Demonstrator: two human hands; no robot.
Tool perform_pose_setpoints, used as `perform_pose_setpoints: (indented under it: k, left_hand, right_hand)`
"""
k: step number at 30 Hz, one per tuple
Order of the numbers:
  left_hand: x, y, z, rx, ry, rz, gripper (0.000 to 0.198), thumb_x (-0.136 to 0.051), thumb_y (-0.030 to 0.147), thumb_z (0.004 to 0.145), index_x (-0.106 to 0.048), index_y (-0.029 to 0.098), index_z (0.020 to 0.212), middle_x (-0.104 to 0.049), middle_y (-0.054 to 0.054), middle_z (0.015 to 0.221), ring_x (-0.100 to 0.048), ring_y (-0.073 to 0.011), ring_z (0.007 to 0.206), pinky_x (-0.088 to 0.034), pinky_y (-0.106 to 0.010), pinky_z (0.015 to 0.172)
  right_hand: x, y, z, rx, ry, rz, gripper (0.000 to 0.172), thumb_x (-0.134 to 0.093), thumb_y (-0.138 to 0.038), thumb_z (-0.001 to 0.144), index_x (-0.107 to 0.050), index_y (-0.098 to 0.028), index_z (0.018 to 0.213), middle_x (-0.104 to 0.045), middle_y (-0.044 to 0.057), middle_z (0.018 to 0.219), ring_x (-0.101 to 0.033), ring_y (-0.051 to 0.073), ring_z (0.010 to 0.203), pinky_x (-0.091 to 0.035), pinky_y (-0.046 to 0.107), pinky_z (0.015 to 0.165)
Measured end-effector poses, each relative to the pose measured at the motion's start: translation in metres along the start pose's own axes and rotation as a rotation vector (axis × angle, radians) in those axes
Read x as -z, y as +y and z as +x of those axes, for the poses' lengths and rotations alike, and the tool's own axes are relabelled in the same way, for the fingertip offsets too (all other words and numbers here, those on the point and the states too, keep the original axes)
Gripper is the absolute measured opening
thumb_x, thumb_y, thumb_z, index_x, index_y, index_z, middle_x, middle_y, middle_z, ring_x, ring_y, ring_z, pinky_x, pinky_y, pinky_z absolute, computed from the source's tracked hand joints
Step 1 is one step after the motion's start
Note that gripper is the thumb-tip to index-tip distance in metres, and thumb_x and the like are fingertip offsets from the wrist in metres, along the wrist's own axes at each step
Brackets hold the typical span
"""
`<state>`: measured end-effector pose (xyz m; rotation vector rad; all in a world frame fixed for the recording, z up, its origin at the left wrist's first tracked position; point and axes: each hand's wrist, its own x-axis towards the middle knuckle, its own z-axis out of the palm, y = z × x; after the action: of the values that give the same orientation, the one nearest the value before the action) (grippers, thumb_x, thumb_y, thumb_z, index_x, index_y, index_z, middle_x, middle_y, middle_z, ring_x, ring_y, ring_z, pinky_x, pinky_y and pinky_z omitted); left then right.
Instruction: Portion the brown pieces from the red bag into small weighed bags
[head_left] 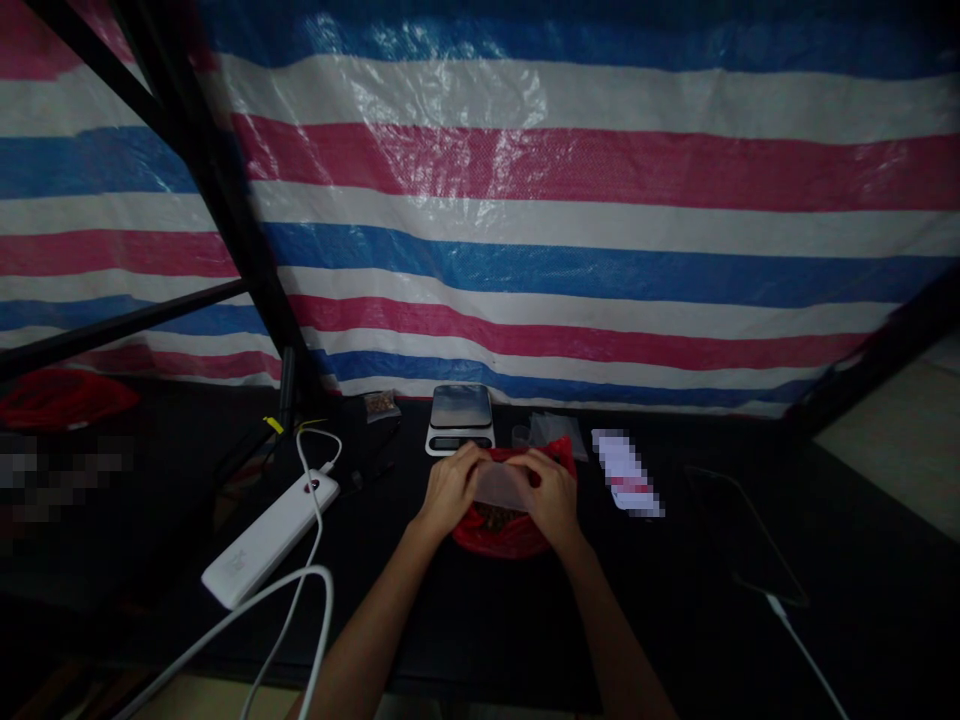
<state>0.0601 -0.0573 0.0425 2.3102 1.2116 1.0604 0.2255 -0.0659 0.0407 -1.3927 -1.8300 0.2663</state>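
Your left hand [452, 490] and right hand [551, 497] curl closed, fingers gripping a translucent plastic pouch [499, 487] above a red plastic bag [491, 538]; a digital scale [460, 420] sits just beyond them on the black table [420, 640].

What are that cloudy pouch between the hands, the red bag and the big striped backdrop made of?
The cloudy pouch looks like thin translucent plastic film, given its milky see-through sheen. The red bag seems to be thin, glossy plastic, going by its soft crinkled folds. The striped sheet looks like woven plastic tarpaulin: fine weave, shiny glare.
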Motion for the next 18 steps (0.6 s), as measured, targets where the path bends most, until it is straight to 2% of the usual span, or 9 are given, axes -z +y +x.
perform_pose_setpoints:
  k: [4, 11, 14, 16, 18]
  left_hand:
    - [-0.002, -0.001, 0.0, -0.031, -0.017, -0.012, 0.02, -0.037, 0.014, 0.082, -0.054, 0.019, 0.09, -0.056, -0.002, 0.085, -0.055, -0.0138, 0.08, -0.041, -0.023, 0.07]
    - [-0.002, -0.002, -0.001, -0.041, -0.044, 0.032, 0.02, -0.037, 0.02, 0.085, -0.057, 0.02, 0.088, -0.059, -0.002, 0.084, -0.056, -0.0135, 0.079, -0.041, -0.022, 0.071]
    - [-0.001, -0.001, 0.0, -0.016, -0.046, -0.016, 0.02, -0.039, 0.02, 0.084, -0.058, 0.021, 0.089, -0.061, -0.001, 0.085, -0.057, -0.0139, 0.081, -0.041, -0.022, 0.072]
    - [-0.001, -0.003, 0.001, 0.005, -0.023, -0.068, 0.021, -0.039, 0.019, 0.084, -0.059, 0.021, 0.09, -0.062, -0.001, 0.087, -0.057, -0.0144, 0.083, -0.041, -0.023, 0.074]
    - [-0.001, -0.006, 0.002, 0.027, 0.003, -0.116, 0.022, -0.04, 0.019, 0.084, -0.062, 0.021, 0.086, -0.064, -0.001, 0.085, -0.058, -0.0147, 0.082, -0.04, -0.023, 0.074]
  right_hand:
    - [-0.002, 0.001, 0.001, 0.031, -0.007, -0.004, 0.019, -0.049, -0.019, 0.074, -0.065, -0.025, 0.079, -0.063, 0.001, 0.078, -0.057, 0.017, 0.079, -0.042, 0.025, 0.068]
    - [-0.004, 0.003, 0.002, 0.011, -0.042, 0.049, 0.015, -0.052, -0.029, 0.074, -0.067, -0.027, 0.074, -0.064, 0.0, 0.074, -0.058, 0.016, 0.073, -0.042, 0.025, 0.064]
    - [-0.003, 0.008, 0.004, -0.032, -0.071, 0.179, 0.016, -0.052, -0.029, 0.074, -0.067, -0.025, 0.075, -0.065, 0.001, 0.075, -0.06, 0.017, 0.072, -0.044, 0.026, 0.063]
    - [-0.001, 0.012, 0.006, -0.073, -0.04, 0.318, 0.018, -0.051, -0.029, 0.072, -0.067, -0.023, 0.076, -0.067, 0.002, 0.077, -0.06, 0.018, 0.072, -0.045, 0.028, 0.065]
    - [0.0, 0.014, 0.007, -0.142, 0.0, 0.439, 0.019, -0.052, -0.03, 0.071, -0.067, -0.02, 0.075, -0.067, 0.004, 0.073, -0.061, 0.017, 0.065, -0.046, 0.028, 0.061]
